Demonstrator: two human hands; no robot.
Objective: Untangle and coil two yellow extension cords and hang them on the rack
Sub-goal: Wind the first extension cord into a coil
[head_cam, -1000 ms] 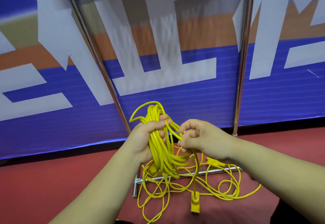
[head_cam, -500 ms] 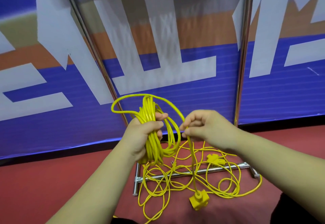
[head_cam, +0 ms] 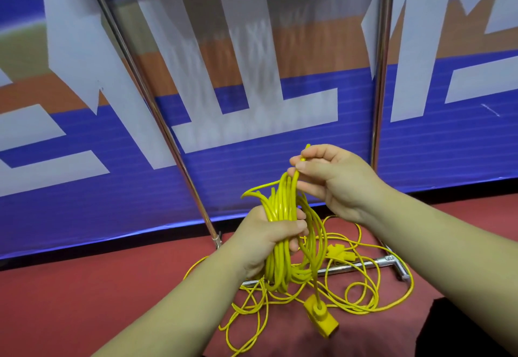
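Looking down through the head camera, the left hand (head_cam: pixel 269 240) has fingers and thumb wrapped tight round the waist of a coil (head_cam: pixel 280 205) of thin yellow extension cord, held upright in front of the rack (head_cam: pixel 381 90). Just above it, the right hand (head_cam: pixel 333 180) pinches a free strand (head_cam: pixel 305 151) between thumb and curled fingers, with the strand's bend poking out over the knuckles. That strand seems to run down past the coil to a yellow socket block (head_cam: pixel 321 319), low by the red floor (head_cam: pixel 84 300); whether it touches cannot be told. A loose cord (head_cam: pixel 253 298) lies in tangled loops on the floor and across the rack's base bar (head_cam: pixel 364 264), with a plug (head_cam: pixel 340 253) among them. Which loops belong to which cord is unclear.

The cord looks light and limp yet springy, so the loops would likely fan out if the grip eased, and the smooth jacket could slide. The socket block is probably the only weighty part and may swing and tug. The best hold on the coil is its bunched middle, all strands together. The free strand is best pinched close to the coil, so each loop matches. For hanging, the coil's top bend is the part to hook; the rack's hanging bar is out of view.
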